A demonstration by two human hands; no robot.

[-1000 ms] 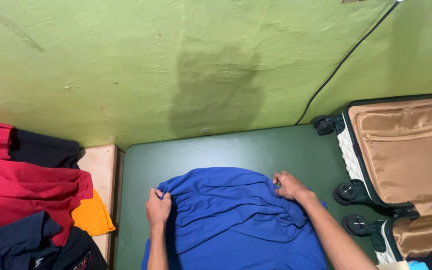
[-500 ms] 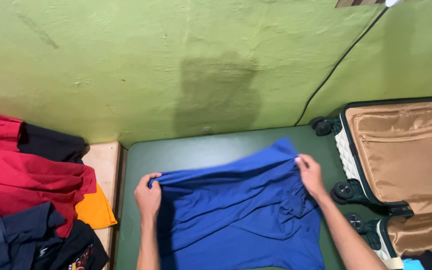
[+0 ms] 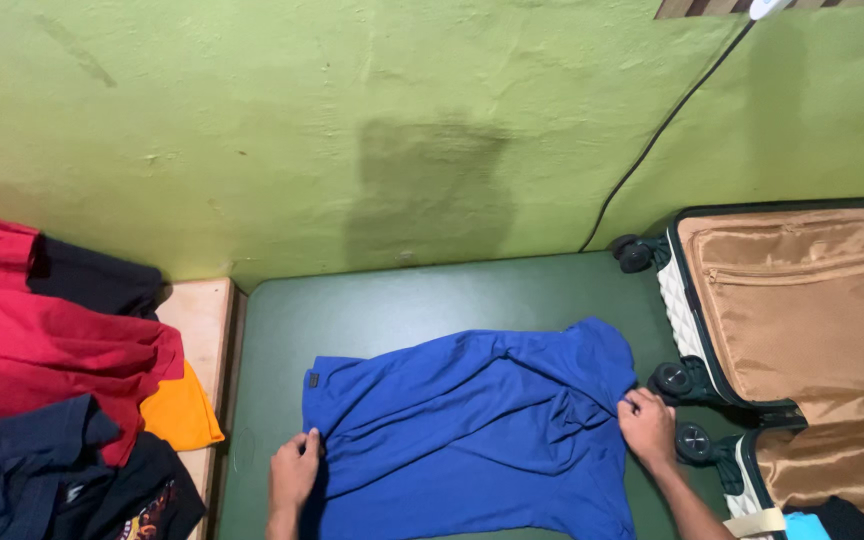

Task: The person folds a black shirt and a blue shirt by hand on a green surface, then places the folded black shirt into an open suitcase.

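A blue shirt (image 3: 472,430) lies spread and wrinkled on a dark green table (image 3: 422,300). My left hand (image 3: 294,470) pinches the shirt's left edge near the table's front. My right hand (image 3: 648,428) grips the shirt's right edge, close to the wheels of a suitcase. The shirt's top edge runs from upper left to a rounded fold at the upper right.
An open suitcase (image 3: 802,310) with tan lining stands at the right, its black wheels (image 3: 672,380) against the table. A heap of red, dark blue, black and orange clothes (image 3: 52,380) lies at the left on a wooden surface. A green wall with a black cable (image 3: 652,140) is behind.
Both hands lifted the shirt's far edge up and away, then laid it down flat; they have since slid back toward me along the shirt's side edges.
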